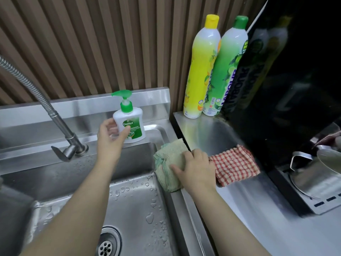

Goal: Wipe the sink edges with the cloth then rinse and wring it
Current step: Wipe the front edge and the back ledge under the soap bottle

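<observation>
Right hand (pixel 196 168): you press the cloth (pixel 168 163) flat on the sink (pixel 167 198) rim, wiping.
Left hand (pixel 108 134): you grip the soap (pixel 130 124), likely clearing the edge.

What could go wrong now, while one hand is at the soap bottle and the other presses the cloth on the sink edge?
1. The left hand only partly grips the soap bottle; it may tip into the sink.
2. The right hand wiping with the green cloth may drag the checked cloth along.
</observation>
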`<state>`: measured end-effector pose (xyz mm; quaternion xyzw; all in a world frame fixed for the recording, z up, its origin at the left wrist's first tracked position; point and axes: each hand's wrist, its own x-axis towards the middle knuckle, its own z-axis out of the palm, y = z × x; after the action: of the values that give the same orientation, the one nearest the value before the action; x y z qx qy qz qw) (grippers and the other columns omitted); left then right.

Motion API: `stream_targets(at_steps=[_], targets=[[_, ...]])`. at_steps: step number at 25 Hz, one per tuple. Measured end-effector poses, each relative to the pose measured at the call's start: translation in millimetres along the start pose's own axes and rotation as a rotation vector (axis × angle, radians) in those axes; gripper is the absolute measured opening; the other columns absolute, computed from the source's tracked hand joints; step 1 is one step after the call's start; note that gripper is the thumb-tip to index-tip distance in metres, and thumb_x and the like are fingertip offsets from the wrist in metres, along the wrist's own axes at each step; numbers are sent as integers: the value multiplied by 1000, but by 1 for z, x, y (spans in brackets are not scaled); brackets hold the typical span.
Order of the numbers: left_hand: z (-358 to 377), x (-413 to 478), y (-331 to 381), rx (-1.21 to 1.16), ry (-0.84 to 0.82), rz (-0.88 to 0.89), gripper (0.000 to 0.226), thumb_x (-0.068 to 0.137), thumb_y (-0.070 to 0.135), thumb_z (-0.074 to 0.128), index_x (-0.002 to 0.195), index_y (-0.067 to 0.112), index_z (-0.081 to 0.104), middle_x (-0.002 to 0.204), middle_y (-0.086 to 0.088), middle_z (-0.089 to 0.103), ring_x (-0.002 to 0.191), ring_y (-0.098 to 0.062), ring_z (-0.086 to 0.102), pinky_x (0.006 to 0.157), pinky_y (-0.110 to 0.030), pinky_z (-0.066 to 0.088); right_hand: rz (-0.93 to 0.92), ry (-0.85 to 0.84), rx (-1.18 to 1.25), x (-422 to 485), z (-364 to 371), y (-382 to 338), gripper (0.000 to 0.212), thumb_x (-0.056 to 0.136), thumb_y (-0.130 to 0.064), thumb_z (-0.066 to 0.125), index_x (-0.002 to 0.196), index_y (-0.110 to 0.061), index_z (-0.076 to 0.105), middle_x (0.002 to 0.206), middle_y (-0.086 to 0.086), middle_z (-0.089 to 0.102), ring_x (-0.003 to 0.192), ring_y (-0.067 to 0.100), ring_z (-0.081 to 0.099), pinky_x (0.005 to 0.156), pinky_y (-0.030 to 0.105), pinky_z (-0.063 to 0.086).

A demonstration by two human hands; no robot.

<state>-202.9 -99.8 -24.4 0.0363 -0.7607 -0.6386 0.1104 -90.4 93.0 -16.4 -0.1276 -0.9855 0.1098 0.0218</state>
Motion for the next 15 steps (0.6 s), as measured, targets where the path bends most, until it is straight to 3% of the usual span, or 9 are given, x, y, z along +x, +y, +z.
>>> stream_targets(at_steps=[2, 4, 7, 10, 12, 14, 15], targets=[[2, -32, -8, -50, 93, -17, 29, 87, 25, 62, 111, 23, 47, 114, -1, 53, 90, 0, 51, 82, -21, 43, 6, -37, -174, -11, 5, -13, 79, 80, -73, 37, 129, -11, 41, 124, 7, 45, 113, 26, 41, 91, 42, 33], [0, -61, -13, -65, 115, -79, 21, 90, 25, 57, 109, 25, 47, 114, -2, 52, 94, -4, 50, 89, -27, 39, -37, -33, -219, -14, 10, -21, 80, 80, -71, 42, 128, -8, 39, 123, 9, 44, 111, 27, 41, 90, 41, 34], [-13, -97, -6, -77, 48, -130, 17, 93, 19, 52, 109, 24, 49, 106, 5, 53, 93, -3, 51, 93, -31, 40, -99, -65, -123, -8, 7, -19, 47, 88, -38, 55, 124, -10, 42, 123, 8, 43, 113, 25, 41, 88, 35, 39], [-36, -129, 9, -20, -94, -97, 27, 90, 11, 55, 109, 29, 49, 111, 7, 55, 96, 3, 52, 87, -22, 43, -111, -152, 21, -13, -3, -9, 39, 83, -11, 57, 121, -9, 46, 123, 10, 45, 112, 26, 43, 83, 31, 41], [-55, -146, 11, 125, -206, -10, 44, 88, 8, 58, 111, 43, 44, 119, 14, 51, 106, 9, 48, 92, -24, 41, -83, -248, 190, -25, -12, -7, 39, 79, -10, 59, 118, -12, 53, 115, 9, 52, 103, 26, 52, 74, 27, 40], [-74, -161, 12, 403, -339, 192, 62, 85, 12, 60, 123, 53, 33, 134, 23, 39, 122, 13, 34, 103, -26, 32, -18, -450, 627, -41, -22, -17, 28, 76, -9, 64, 103, -18, 61, 93, 6, 61, 76, 20, 58, 61, 24, 43], [-83, -168, 13, 577, -385, 352, 70, 82, 16, 59, 132, 52, 25, 142, 23, 32, 132, 6, 27, 108, -27, 26, 1, -584, 856, -52, -26, -26, 22, 76, -8, 67, 96, -17, 63, 83, 5, 62, 67, 18, 57, 56, 23, 43]])
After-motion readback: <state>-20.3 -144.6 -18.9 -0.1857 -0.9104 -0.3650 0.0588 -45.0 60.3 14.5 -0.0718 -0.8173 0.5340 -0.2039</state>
